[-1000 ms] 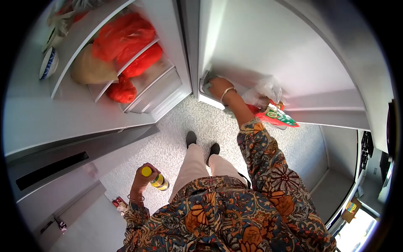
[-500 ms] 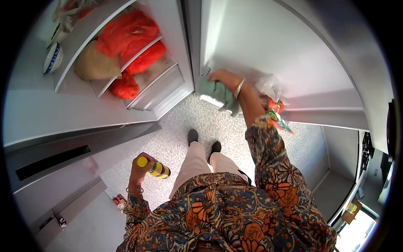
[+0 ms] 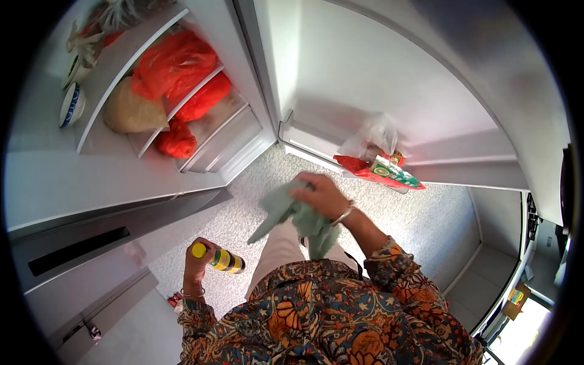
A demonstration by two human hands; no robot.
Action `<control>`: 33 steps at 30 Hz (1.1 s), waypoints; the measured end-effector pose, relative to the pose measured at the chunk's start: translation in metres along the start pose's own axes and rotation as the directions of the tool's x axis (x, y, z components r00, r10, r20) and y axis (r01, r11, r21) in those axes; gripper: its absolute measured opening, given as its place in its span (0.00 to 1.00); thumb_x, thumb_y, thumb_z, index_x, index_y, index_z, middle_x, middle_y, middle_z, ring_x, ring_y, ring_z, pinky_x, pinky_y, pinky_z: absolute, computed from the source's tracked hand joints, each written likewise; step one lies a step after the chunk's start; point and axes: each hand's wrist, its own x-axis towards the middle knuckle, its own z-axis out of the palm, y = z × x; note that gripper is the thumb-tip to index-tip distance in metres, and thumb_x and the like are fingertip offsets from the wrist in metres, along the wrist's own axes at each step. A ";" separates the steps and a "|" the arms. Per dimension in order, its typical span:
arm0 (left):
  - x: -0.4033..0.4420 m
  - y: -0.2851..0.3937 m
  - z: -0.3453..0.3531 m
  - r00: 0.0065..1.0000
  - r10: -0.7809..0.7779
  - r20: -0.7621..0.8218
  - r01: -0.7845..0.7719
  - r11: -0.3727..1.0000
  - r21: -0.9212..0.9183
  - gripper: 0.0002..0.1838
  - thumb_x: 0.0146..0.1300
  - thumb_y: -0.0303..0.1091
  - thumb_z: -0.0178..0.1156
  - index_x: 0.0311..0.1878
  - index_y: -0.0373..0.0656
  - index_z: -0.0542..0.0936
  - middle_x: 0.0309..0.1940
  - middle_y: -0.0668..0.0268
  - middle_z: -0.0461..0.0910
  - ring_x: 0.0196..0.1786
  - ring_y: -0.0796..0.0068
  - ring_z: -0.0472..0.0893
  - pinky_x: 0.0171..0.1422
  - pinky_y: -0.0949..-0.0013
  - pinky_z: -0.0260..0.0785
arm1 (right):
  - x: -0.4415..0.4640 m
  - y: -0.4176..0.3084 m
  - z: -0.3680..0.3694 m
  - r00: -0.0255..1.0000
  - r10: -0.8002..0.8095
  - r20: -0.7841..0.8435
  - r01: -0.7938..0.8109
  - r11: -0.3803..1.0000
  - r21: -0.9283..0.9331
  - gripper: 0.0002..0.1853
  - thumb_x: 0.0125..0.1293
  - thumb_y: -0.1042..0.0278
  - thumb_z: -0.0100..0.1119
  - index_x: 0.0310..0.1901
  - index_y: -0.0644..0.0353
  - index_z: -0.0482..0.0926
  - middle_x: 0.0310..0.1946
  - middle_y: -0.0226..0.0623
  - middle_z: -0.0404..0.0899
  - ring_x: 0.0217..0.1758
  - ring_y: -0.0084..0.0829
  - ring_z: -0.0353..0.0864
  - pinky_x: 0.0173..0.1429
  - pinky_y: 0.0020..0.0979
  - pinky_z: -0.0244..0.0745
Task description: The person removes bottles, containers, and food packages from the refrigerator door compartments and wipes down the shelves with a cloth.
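Note:
A grey-green cloth [image 3: 310,220] hangs loosely from my right hand [image 3: 322,194], whose fingers are closed on it in front of my legs. Down at the lower left, my left hand [image 3: 199,254] grips a dark bottle [image 3: 228,261] with a yellow cap and a yellow label. The bottle is tilted, its base pointing right. Beyond my right hand, the open fridge door's shelf [image 3: 310,151] holds a clear plastic bag [image 3: 372,139] and a red and green packet [image 3: 389,173].
On the fridge shelves at upper left lie red plastic bags [image 3: 176,64], a tan bag [image 3: 134,108] and a blue-and-white bowl [image 3: 72,105]. A lower drawer front [image 3: 79,252] is at left. Speckled floor [image 3: 389,213] spreads below the door.
My right hand has drawn the cloth away from the door shelf, back toward my body. The packet on that shelf is now in fuller view. My left hand still holds the bottle, slightly lower.

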 end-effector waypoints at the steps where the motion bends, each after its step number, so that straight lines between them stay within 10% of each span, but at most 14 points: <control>1: -0.001 -0.001 -0.001 1.000 -0.007 -0.004 0.007 1.000 0.003 0.06 0.55 0.25 0.63 0.33 0.41 0.75 0.31 0.62 0.80 0.38 0.71 0.80 0.49 0.66 0.72 | -0.003 -0.013 -0.010 0.992 0.023 -0.124 -0.010 0.994 0.107 0.14 0.60 0.62 0.65 0.41 0.63 0.80 0.29 0.31 0.79 0.35 0.20 0.77 0.43 0.27 0.74; 5: 0.000 -0.007 -0.003 0.999 -0.039 -0.006 0.039 0.999 0.020 0.05 0.55 0.25 0.63 0.33 0.42 0.75 0.31 0.63 0.81 0.38 0.72 0.80 0.49 0.66 0.72 | 0.017 -0.036 -0.037 0.791 -0.340 -0.510 0.231 0.936 -0.266 0.18 0.59 0.65 0.65 0.49 0.62 0.75 0.38 0.43 0.79 0.40 0.34 0.80 0.44 0.34 0.75; 9: 0.002 -0.010 -0.002 0.998 -0.063 -0.003 0.063 0.998 -0.006 0.06 0.54 0.25 0.63 0.33 0.43 0.75 0.31 0.64 0.81 0.39 0.72 0.81 0.50 0.66 0.73 | 0.055 -0.018 -0.043 0.708 -0.544 -0.452 0.091 0.704 -0.705 0.28 0.56 0.71 0.61 0.60 0.59 0.68 0.48 0.46 0.75 0.47 0.43 0.78 0.51 0.35 0.75; 16: 0.005 -0.010 -0.003 0.996 -0.084 0.020 0.084 0.996 -0.009 0.05 0.54 0.25 0.63 0.33 0.43 0.76 0.31 0.65 0.81 0.39 0.73 0.81 0.49 0.66 0.73 | 0.132 0.045 -0.054 0.980 -0.165 -0.113 0.072 0.817 -0.572 0.19 0.55 0.71 0.54 0.51 0.53 0.81 0.49 0.43 0.80 0.48 0.46 0.80 0.55 0.38 0.74; 22: 0.015 -0.012 -0.002 0.994 -0.094 0.057 0.093 0.996 0.005 0.05 0.54 0.25 0.63 0.33 0.42 0.76 0.31 0.64 0.81 0.39 0.73 0.80 0.49 0.66 0.73 | 0.153 0.023 -0.053 0.957 0.241 0.161 0.001 0.552 -0.834 0.22 0.61 0.65 0.48 0.59 0.43 0.76 0.50 0.39 0.80 0.50 0.42 0.81 0.56 0.38 0.74; 33: 0.011 -0.017 0.003 0.998 -0.009 0.066 0.011 0.999 -0.032 0.04 0.55 0.24 0.62 0.32 0.42 0.77 0.30 0.66 0.80 0.38 0.75 0.80 0.48 0.69 0.72 | 0.174 0.032 -0.065 0.909 0.271 0.317 0.002 0.757 -0.654 0.23 0.61 0.69 0.48 0.59 0.52 0.77 0.48 0.40 0.82 0.46 0.28 0.79 0.52 0.27 0.75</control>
